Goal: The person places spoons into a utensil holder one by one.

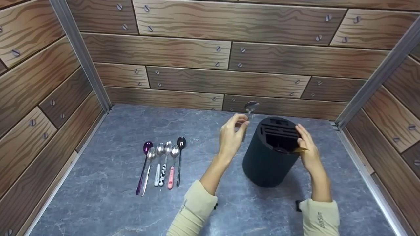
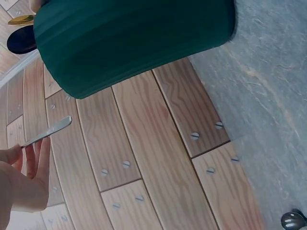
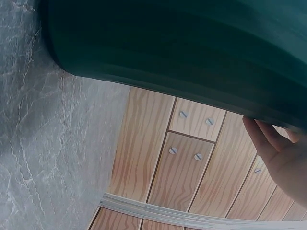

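Left grip pinches a silver spoon beside the dark holder; right grip touches the holder, fingers extended. Best brace the holder gently and angle the spoon to avoid knocks.

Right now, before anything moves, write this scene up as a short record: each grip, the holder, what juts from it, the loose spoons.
Left grip: pinches silver spoon, bowl up
Right grip: touches right side of holder
Holder: dark green cylinder, slotted top, standing on grey table
Jutting from holder: gold utensil, dark spoon
Loose spoons: six, lying left of left grip
Their looks: purple spoon, plain metal spoon, white-handled spoon, black-and-white-handled spoon, pink-handled spoon, black spoon
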Demonstrator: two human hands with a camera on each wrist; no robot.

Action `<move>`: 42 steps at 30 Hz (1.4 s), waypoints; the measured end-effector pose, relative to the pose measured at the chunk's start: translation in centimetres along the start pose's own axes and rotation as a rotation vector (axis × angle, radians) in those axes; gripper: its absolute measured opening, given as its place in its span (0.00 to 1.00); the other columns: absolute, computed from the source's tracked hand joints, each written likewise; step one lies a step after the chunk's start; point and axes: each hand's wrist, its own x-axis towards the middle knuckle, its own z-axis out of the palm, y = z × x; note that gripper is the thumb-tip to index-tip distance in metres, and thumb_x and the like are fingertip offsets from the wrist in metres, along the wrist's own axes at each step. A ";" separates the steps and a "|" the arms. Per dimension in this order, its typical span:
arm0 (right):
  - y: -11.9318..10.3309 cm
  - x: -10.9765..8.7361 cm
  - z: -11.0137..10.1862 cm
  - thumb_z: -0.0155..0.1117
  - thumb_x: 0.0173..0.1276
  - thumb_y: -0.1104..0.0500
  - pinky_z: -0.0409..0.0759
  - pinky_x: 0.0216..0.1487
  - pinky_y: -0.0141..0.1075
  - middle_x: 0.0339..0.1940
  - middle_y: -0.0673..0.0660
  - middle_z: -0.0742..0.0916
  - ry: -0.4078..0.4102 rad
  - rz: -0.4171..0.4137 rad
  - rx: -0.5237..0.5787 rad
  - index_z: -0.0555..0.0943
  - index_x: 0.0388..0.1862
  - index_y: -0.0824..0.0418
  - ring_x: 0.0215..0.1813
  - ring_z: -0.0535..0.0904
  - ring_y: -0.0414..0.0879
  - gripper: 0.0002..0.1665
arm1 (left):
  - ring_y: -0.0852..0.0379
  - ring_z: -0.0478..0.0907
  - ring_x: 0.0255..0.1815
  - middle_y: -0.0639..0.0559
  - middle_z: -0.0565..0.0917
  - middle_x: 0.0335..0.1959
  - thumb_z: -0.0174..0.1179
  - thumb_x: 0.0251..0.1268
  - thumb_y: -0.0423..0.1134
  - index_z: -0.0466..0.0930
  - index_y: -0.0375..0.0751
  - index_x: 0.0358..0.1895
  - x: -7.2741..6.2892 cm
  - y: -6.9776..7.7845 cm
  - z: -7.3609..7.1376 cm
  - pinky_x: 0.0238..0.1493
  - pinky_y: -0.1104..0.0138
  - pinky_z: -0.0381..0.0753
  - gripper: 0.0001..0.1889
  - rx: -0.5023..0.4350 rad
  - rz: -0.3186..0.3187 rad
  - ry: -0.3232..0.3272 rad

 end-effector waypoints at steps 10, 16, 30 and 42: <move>-0.1 -0.1 -0.1 0.37 0.73 0.62 0.51 0.63 0.57 0.69 0.60 0.63 0.006 0.000 0.013 0.62 0.67 0.67 0.69 0.53 0.58 0.25 | 0.62 0.78 0.32 0.48 0.82 0.32 0.59 0.60 0.34 0.77 0.35 0.36 -0.4 1.0 1.2 0.31 0.75 0.78 0.05 -0.227 0.074 0.040; 0.0 -0.1 0.0 0.38 0.73 0.61 0.52 0.63 0.55 0.69 0.59 0.63 0.014 0.000 0.003 0.63 0.67 0.66 0.68 0.54 0.57 0.25 | 0.58 0.80 0.32 0.45 0.81 0.32 0.58 0.60 0.31 0.76 0.31 0.37 -0.6 2.0 2.3 0.33 0.71 0.80 0.06 -0.371 0.073 0.018; 0.1 0.0 0.1 0.36 0.73 0.62 0.52 0.63 0.54 0.68 0.63 0.63 0.011 -0.014 0.019 0.63 0.66 0.68 0.68 0.54 0.58 0.25 | 0.50 0.81 0.30 0.38 0.81 0.30 0.58 0.56 0.24 0.74 0.27 0.34 -1.5 4.4 3.5 0.34 0.70 0.80 0.04 -0.427 0.061 -0.067; 0.0 -0.1 0.0 0.37 0.73 0.62 0.51 0.63 0.56 0.69 0.61 0.63 0.008 -0.006 0.016 0.63 0.66 0.67 0.68 0.53 0.58 0.25 | 0.70 0.78 0.35 0.50 0.84 0.31 0.62 0.55 0.32 0.78 0.35 0.33 -2.4 2.9 6.2 0.39 0.80 0.74 0.04 -0.238 0.113 -0.220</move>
